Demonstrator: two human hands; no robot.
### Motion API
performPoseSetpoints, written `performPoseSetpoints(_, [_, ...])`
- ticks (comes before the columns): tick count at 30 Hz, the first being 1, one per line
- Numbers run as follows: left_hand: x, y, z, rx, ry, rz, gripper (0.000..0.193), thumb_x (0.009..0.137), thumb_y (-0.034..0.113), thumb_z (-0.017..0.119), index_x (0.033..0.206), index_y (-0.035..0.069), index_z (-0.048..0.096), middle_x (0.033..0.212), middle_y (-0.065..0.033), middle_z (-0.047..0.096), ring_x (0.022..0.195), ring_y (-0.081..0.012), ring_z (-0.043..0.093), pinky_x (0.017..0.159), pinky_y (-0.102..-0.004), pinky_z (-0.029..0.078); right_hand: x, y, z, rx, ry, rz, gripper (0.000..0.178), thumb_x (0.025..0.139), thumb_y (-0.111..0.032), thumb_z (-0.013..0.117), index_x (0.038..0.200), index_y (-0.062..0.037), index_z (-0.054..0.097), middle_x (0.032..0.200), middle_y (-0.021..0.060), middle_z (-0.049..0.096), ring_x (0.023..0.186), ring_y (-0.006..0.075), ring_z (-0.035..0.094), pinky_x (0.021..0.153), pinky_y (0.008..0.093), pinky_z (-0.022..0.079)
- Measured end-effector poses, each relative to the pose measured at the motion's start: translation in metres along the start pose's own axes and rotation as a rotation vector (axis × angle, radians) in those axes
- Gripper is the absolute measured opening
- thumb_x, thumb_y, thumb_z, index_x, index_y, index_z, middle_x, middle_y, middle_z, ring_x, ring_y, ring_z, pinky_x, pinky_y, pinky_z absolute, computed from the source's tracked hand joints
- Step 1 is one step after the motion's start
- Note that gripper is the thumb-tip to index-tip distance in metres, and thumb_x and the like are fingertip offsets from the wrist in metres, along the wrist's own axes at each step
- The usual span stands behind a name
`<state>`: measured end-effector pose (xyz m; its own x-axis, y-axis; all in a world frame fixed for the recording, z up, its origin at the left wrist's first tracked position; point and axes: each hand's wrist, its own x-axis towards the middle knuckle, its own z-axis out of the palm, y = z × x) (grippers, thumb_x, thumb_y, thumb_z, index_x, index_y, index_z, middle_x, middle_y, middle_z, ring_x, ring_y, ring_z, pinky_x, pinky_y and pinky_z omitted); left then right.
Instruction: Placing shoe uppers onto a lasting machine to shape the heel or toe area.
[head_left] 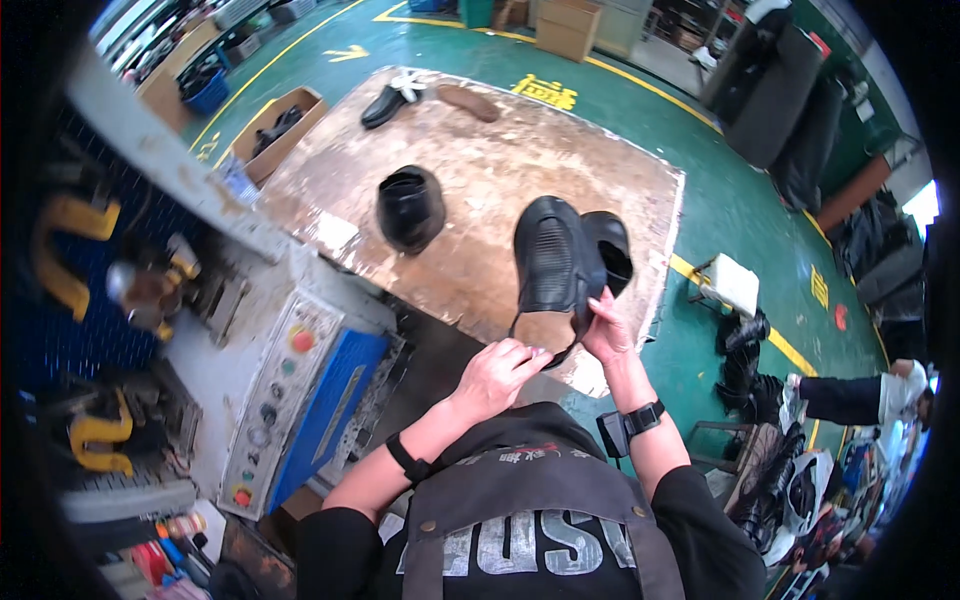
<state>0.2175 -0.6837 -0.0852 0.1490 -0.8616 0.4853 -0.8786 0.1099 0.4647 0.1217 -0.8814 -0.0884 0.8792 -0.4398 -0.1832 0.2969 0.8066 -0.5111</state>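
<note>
A black slip-on shoe (550, 255) with a ribbed upper and a tan insole points away from me over the table's near right part. At its heel opening, the fingers of my left hand (497, 378) are closed on the rim. My right hand (608, 330) grips the shoe's right side near the heel, thumb up. Partly hidden behind it is a second black shoe (617, 250). Farther left on the table stands another black shoe (410, 212), its opening facing up.
The worn wooden table (510, 150) also bears a dark shoe (382, 108) with something white on it, and a brown sole-shaped piece (468, 102). A machine control panel (280, 390) is at left. A cardboard box (285, 130) sits beyond it. A white-topped stool (733, 284) stands right.
</note>
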Motion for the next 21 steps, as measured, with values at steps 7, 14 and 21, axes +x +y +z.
performPoseSetpoints(7, [0.151, -0.041, 0.116, 0.035, -0.196, 0.077, 0.046, 0.066, 0.004, 0.059, 0.112, 0.011, 0.058, 0.089, -0.0080, 0.053, 0.093, -0.0247, 0.051, 0.076, -0.0374, 0.045, 0.014, -0.121, -0.114, -0.582, 0.506, -0.310, 0.066, 0.086, -0.024, 0.053, 0.143, -0.0153, 0.022, 0.145, 0.0070, 0.028, 0.134, 0.0215, 0.026, 0.105, 0.0425, 0.022])
performPoseSetpoints(14, [0.140, -0.066, 0.139, 0.003, 0.099, -0.204, 0.038, 0.077, 0.006, 0.052, 0.116, 0.008, 0.054, 0.127, -0.0179, 0.045, 0.122, -0.0344, 0.041, 0.098, -0.0423, 0.039, 0.065, -0.072, -0.130, -1.847, 0.205, -0.528, 0.054, 0.083, -0.025, 0.060, 0.131, -0.0087, 0.043, 0.138, 0.0214, 0.034, 0.130, 0.0368, 0.027, 0.107, 0.0416, 0.023])
performPoseSetpoints(21, [-0.147, -0.020, 0.079, -0.032, 0.088, -0.934, 0.027, 0.077, 0.012, 0.059, 0.104, 0.010, 0.062, 0.098, -0.0079, 0.061, 0.093, -0.0278, 0.058, 0.079, -0.0387, 0.048, 0.051, -0.070, -0.111, -2.005, 0.294, -0.575, 0.047, 0.087, -0.027, 0.057, 0.121, 0.0046, 0.050, 0.121, 0.0234, 0.051, 0.113, 0.0355, 0.047, 0.100, 0.0417, 0.033])
